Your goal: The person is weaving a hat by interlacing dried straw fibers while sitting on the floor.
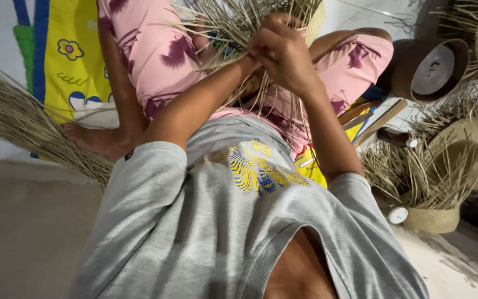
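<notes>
Both my hands are raised together over my lap, pinching strands of a half-woven straw piece (239, 19) whose loose dry stalks fan out above my pink patterned trousers (150, 55). My right hand (291, 55) is in front, fingers closed on the strands. My left hand (254, 51) is pressed against it and mostly hidden, also closed on the straw. My grey shirt (222, 221) fills the lower frame, and my bare foot (97, 138) rests on the floor at the left.
A thick bundle of dry straw (17, 122) lies at the left on a yellow patterned mat (67, 72). At the right are a round brown wooden form (433, 69), a dark bottle (394, 137), a half-woven basket (433, 218) and a woven hat (471, 149).
</notes>
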